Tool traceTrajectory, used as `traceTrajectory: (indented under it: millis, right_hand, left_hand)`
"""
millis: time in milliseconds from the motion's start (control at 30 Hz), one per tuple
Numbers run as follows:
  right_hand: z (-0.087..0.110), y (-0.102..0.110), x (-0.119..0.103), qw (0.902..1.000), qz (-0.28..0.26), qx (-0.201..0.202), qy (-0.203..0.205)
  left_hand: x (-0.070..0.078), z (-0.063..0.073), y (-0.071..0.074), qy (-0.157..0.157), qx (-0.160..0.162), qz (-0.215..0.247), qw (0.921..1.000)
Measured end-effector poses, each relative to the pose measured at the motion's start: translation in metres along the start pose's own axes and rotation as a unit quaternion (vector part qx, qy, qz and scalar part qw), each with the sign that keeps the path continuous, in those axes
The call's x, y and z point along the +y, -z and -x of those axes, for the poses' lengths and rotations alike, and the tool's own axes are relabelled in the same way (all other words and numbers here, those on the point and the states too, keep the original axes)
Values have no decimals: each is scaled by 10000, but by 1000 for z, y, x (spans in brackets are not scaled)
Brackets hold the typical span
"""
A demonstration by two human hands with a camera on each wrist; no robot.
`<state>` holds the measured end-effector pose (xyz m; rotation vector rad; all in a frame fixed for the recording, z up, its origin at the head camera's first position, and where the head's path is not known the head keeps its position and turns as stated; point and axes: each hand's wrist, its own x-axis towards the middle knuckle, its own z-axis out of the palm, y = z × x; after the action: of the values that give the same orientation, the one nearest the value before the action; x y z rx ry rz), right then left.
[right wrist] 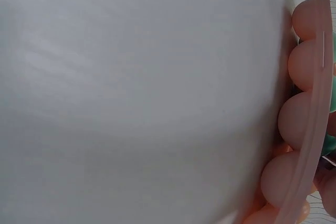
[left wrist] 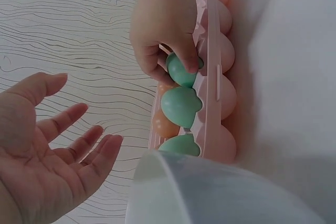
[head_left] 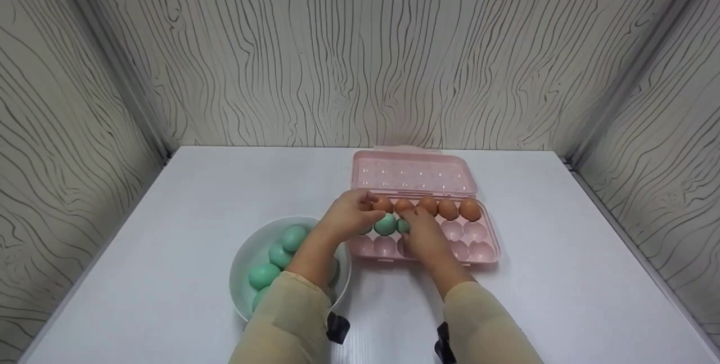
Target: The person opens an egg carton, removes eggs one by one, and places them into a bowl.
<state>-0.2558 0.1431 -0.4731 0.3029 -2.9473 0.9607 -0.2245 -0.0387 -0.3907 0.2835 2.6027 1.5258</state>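
Note:
A pink egg carton lies with its lid folded back. Brown eggs line its back row. In the middle row sit a green egg and, partly behind my left hand, another green egg. My right hand pinches a third green egg between thumb and fingers, at the cup just right of these. Over the carton's left end hovers my left hand; the left wrist view shows its fingers spread and loosely bent, holding nothing. The right wrist view catches mostly the carton's underside.
At the left of the carton stands a white bowl with several green eggs; my left forearm passes over it. Front cups and some middle cups at the carton's right hold no eggs. A patterned wall rises behind the white table.

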Motion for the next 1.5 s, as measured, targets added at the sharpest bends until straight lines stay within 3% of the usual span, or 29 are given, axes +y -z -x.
traceTrajectory:
  millis: [300, 500, 633, 833, 1000, 1233, 1500]
  right_hand:
    - [-2, 2, 0, 9982, 547, 128, 209]
    - [-4, 6, -3, 9996, -223, 29, -141]
    - [-4, 11, -6, 9984, -437, -34, -367]
    - [-5, 22, -7, 9975, -666, 205, -145]
    - [-4, 36, -13, 9937, -1019, 141, -438]
    - [-3, 57, -33, 9926, -1151, 84, -376]
    - [7, 71, -55, 9917, -1266, -169, -164]
  left_hand:
    - [-2, -2, -1, -39, 11, -122, 9999]
    - [-2, -3, 1, -5, 12, -204, 9998]
    - [-1, -3, 2, 26, 2, -206, 9998]
    - [-1, -3, 3, -76, -22, -332, 9994]
    - [0, -3, 6, -65, -4, -452, 9990]
    - [3, -3, 9, 16, -92, -530, 9986]
    - [6, -3, 8, -346, -141, -610, 9974]
